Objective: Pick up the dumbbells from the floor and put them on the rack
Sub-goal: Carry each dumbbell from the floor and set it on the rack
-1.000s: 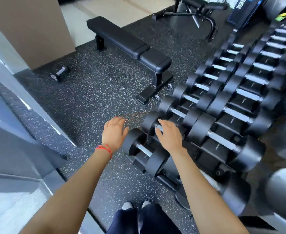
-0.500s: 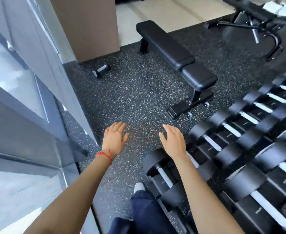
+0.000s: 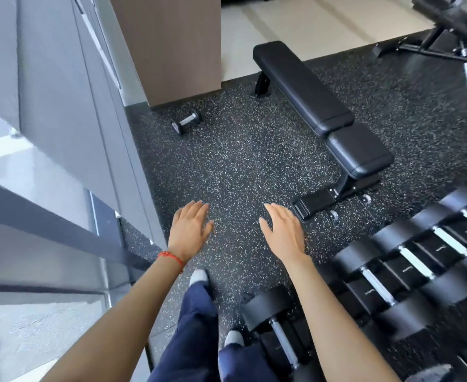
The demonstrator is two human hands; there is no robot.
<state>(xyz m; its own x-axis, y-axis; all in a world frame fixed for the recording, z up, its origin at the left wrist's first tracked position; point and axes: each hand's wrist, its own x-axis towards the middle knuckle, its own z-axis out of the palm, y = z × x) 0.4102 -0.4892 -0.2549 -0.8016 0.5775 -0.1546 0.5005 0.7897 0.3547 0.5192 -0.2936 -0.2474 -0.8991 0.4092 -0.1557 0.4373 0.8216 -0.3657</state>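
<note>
Overhead, the speckled black rubber floor [image 3: 243,172] filled most of the view, with a grey wall [image 3: 61,111] running down the left side and a brown panel [image 3: 171,42] standing at the far corner. The dumbbell rack [image 3: 403,282] took up the lower right, its slanted cradles loaded with black round-headed dumbbells with bright steel handles; the nearest one [image 3: 276,323] sat at the rack's end, just beside the person's right forearm. A black flat bench [image 3: 320,111] stretched across the floor beyond the hands, and what seemed to be a second, blurred bench frame [image 3: 447,31] stood at the top right. The person's dark blue trouser legs [image 3: 199,326] and pale shoe tips showed at the bottom. Both hands hovered above the bare floor, palms down, well apart from each other: the left hand [image 3: 189,230], with a red string bracelet [image 3: 171,257] at the wrist, and the right hand [image 3: 282,232] each had fingers extended and loosely spread, holding nothing. One small dumbbell [image 3: 186,123] lay alone on the floor near the base of the brown panel, far from both hands.
</note>
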